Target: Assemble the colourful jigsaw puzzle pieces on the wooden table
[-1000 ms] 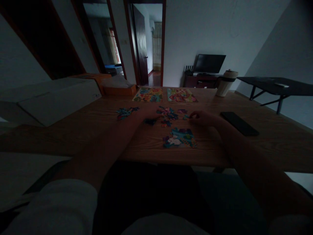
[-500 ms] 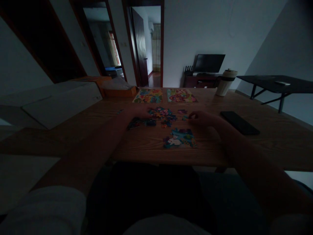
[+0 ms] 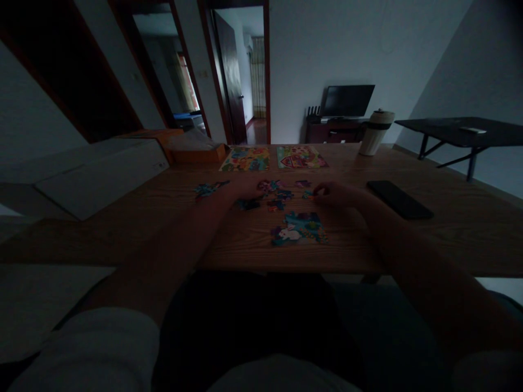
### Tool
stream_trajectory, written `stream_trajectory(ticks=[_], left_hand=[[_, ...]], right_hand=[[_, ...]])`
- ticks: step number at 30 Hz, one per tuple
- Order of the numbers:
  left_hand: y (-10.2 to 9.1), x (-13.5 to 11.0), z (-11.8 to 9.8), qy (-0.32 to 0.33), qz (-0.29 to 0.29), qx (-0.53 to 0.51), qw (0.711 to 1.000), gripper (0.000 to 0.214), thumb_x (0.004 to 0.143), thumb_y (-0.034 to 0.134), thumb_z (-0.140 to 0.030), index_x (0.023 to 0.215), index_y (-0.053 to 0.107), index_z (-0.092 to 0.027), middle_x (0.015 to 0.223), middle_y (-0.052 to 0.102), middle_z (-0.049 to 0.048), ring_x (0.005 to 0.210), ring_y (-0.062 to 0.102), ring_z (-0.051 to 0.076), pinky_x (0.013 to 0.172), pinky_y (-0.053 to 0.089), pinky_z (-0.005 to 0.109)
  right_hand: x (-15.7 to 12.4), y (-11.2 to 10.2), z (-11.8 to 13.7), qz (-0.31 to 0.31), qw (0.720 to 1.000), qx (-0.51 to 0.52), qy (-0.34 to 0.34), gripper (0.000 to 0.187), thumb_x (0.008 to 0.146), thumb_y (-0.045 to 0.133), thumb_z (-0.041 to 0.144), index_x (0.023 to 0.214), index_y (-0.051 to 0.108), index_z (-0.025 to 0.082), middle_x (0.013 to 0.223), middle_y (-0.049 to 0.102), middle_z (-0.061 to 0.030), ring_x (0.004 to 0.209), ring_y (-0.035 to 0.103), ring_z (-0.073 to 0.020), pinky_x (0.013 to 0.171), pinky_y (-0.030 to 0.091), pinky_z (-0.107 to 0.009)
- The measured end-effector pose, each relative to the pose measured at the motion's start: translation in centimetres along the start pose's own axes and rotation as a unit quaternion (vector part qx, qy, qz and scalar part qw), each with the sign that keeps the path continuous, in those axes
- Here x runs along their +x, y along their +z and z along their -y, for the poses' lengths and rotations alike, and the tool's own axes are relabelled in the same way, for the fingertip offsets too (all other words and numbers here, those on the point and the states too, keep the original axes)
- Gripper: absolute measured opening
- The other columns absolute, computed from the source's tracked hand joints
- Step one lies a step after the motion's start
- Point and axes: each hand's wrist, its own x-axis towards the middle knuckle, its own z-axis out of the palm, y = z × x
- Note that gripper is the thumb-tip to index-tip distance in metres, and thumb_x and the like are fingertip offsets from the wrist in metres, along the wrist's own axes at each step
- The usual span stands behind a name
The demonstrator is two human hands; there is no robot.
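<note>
My left hand (image 3: 245,188) reaches over a loose pile of puzzle pieces (image 3: 272,186). Its fingers are dim and smeared, and they cover part of the pile. My right hand (image 3: 333,195) rests on the table with thumb and forefinger curled together at a small teal and orange puzzle piece (image 3: 307,194). Nearer to me lies a joined section of puzzle (image 3: 300,228) showing a white rabbit on teal. More pieces (image 3: 208,188) are spread to the left, beyond my forearm, and a purple piece (image 3: 303,183) lies behind the small one.
Two colourful picture sheets (image 3: 247,159) lie at the back of the wooden table (image 3: 347,256). A black phone-like slab (image 3: 398,200) is to the right, with a pale tumbler (image 3: 376,133) behind it. On the left stand a white box (image 3: 102,174) and an orange tissue box (image 3: 200,155).
My left hand has moved right over the pile, uncovering pieces on the left. The right hand stays beside the small piece. The view has shifted slightly.
</note>
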Motion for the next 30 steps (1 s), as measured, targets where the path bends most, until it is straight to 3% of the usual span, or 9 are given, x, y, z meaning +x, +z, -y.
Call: stream_trajectory(ticks=[7,14,21,26,30], left_hand=[[-1.0,-1.0,2.4,-0.056,-0.042,-0.053,0.996,0.070,0.078,0.071,-0.045,0.142,0.055,-0.023,0.127,0.069,0.0099,0.104,0.068,0.025,0.088,0.050,0.031],[-2.6,-3.6,3.8,-0.077,-0.104,-0.081,0.988,0.060,0.080,0.071,-0.036,0.135,0.058,-0.019,0.118,0.071,0.0095,0.098,0.069,0.025,0.085,0.054,0.034],[-3.6,-5.8,5.5,-0.111,-0.148,-0.097,0.978,0.060,0.080,0.074,-0.043,0.134,0.058,-0.022,0.123,0.069,0.0086,0.088,0.070,0.022,0.076,0.055,0.031],[-3.8,-6.8,6.5,-0.095,-0.194,-0.106,0.971,0.058,0.080,0.074,-0.039,0.134,0.059,-0.022,0.127,0.067,0.0078,0.090,0.069,0.021,0.078,0.054,0.030],[-3.0,-8.0,6.9,-0.122,-0.223,-0.112,0.961,0.055,0.079,0.074,-0.037,0.129,0.061,-0.020,0.117,0.071,0.0069,0.092,0.069,0.023,0.080,0.054,0.031]], right_hand=[[-0.4,-0.3,0.7,0.004,1.000,0.001,0.006,0.035,0.091,0.068,0.043,0.118,0.073,0.023,0.118,0.074,-0.0118,0.103,0.070,-0.0274,0.094,0.054,-0.037],[0.1,0.0,0.2,0.005,1.000,-0.009,-0.008,0.033,0.094,0.064,0.040,0.120,0.071,0.021,0.120,0.073,-0.0114,0.105,0.070,-0.0266,0.093,0.054,-0.037],[0.0,0.1,0.2,0.004,1.000,0.017,-0.002,0.025,0.092,0.064,0.039,0.111,0.073,0.024,0.111,0.075,-0.0082,0.099,0.071,-0.0254,0.085,0.057,-0.034],[-0.5,-0.3,0.7,0.010,1.000,0.014,-0.017,0.022,0.092,0.064,0.037,0.106,0.075,0.023,0.109,0.075,-0.0082,0.096,0.070,-0.0250,0.084,0.056,-0.034],[-0.7,-0.3,0.7,0.005,1.000,0.007,-0.004,0.027,0.091,0.065,0.042,0.110,0.075,0.024,0.108,0.075,-0.0092,0.094,0.070,-0.0262,0.085,0.056,-0.037]])
